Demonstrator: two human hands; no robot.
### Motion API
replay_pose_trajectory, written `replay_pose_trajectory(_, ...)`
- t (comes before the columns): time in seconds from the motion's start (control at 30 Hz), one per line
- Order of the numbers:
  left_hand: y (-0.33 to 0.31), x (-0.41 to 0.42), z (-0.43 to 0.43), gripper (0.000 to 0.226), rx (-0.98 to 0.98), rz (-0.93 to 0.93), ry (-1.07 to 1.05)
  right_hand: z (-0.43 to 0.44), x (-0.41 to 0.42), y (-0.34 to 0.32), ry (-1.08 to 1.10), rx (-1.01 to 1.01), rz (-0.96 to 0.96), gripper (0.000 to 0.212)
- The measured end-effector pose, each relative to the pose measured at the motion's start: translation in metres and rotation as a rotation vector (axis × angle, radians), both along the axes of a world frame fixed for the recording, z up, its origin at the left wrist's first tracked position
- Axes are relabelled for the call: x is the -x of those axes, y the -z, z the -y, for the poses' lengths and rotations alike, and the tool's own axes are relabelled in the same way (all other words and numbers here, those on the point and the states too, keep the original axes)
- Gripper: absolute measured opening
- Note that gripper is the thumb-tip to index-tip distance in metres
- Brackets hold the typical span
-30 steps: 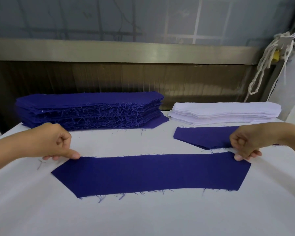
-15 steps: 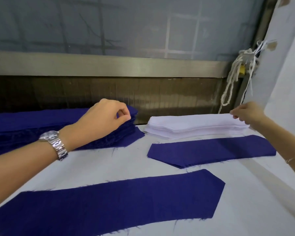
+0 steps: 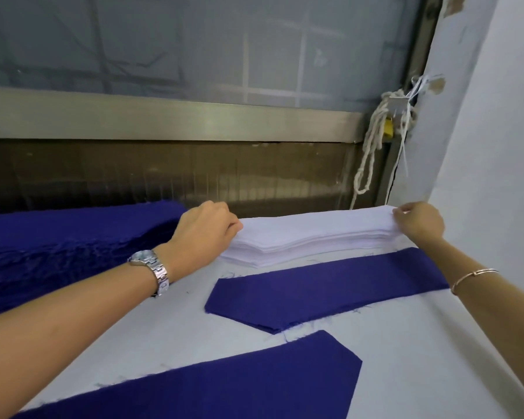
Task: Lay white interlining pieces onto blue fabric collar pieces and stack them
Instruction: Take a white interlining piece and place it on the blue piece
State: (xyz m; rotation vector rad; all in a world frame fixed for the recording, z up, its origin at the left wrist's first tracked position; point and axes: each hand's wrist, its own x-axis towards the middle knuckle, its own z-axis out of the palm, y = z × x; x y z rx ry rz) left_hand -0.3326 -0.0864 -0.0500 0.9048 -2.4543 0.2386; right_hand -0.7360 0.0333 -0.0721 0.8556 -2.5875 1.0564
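Head view: thin white interlining stack (image 3: 312,234)

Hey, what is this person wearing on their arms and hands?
No sleeves show; both forearms are bare. The left hand is ungloved, with a silver metal-link watch at its wrist. The right hand is ungloved too, with a thin gold-toned bangle on its forearm.

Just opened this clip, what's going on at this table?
A person is pairing white interlining with blue collar pieces. Both hands are at the white stack: the left hand pinches its left end and the right hand its right end, apparently to take the top sheet. On the table, the far blue piece lies just in front of that stack and the near blue piece closer to the camera, neither with white on it yet. A blue stack sits at left.
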Motion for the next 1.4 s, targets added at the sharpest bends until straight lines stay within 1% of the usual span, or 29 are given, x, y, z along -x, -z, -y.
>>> replay_pose_trajectory(0.13,0.006,0.008,0.009,0.037,0.016,-0.001,-0.033,0.006,0.004,0.002,0.026,-0.019,0.019,0.029)
replay_pose_trajectory(0.27,0.003,0.014,0.017,0.030,-0.036,-0.016,-0.032,0.009,0.006,0.001,0.066,-0.021,0.004,0.026)
replay_pose_trajectory(0.43,-0.002,0.023,0.026,0.027,-0.208,-0.060,-0.052,0.010,0.006,-0.003,0.043,-0.002,-0.030,0.019)
replay_pose_trajectory(0.53,-0.003,0.024,0.031,0.019,-0.305,-0.097,-0.033,0.010,0.009,-0.005,-0.012,0.030,-0.051,0.015)
replay_pose_trajectory(0.6,-0.003,0.024,0.035,0.015,-0.341,-0.119,-0.012,0.011,0.014,-0.006,-0.058,0.057,-0.022,0.017)
replay_pose_trajectory(0.7,-0.002,0.023,0.040,0.027,-0.342,-0.094,-0.008,0.010,0.020,-0.005,-0.139,0.211,0.109,0.028)
replay_pose_trajectory(0.8,-0.003,0.023,0.044,0.043,-0.357,-0.045,0.007,0.004,0.019,-0.006,-0.237,0.410,0.278,0.047)
replay_pose_trajectory(0.87,-0.003,0.024,0.046,0.047,-0.398,-0.024,0.032,0.002,0.020,-0.007,-0.268,0.487,0.350,0.053)
replay_pose_trajectory(0.9,-0.002,0.024,0.046,0.049,-0.428,-0.018,0.046,0.002,0.022,-0.007,-0.285,0.522,0.381,0.051)
replay_pose_trajectory(0.97,-0.002,0.024,0.048,0.052,-0.492,-0.008,0.060,-0.001,0.025,-0.004,-0.326,0.568,0.428,0.041)
replay_pose_trajectory(1.07,-0.002,0.025,0.051,0.049,-0.540,0.024,0.058,-0.003,0.032,0.000,-0.342,0.599,0.433,0.026)
replay_pose_trajectory(1.2,-0.002,0.024,0.051,0.041,-0.524,0.021,0.065,-0.003,0.040,0.004,-0.329,0.637,0.450,0.022)
replay_pose_trajectory(1.3,0.001,0.024,0.047,0.035,-0.389,-0.027,0.050,-0.002,0.043,0.006,-0.299,0.618,0.468,0.026)
replay_pose_trajectory(1.4,0.005,0.025,0.039,0.025,-0.257,-0.110,0.026,-0.001,0.041,0.008,-0.279,0.610,0.510,0.025)
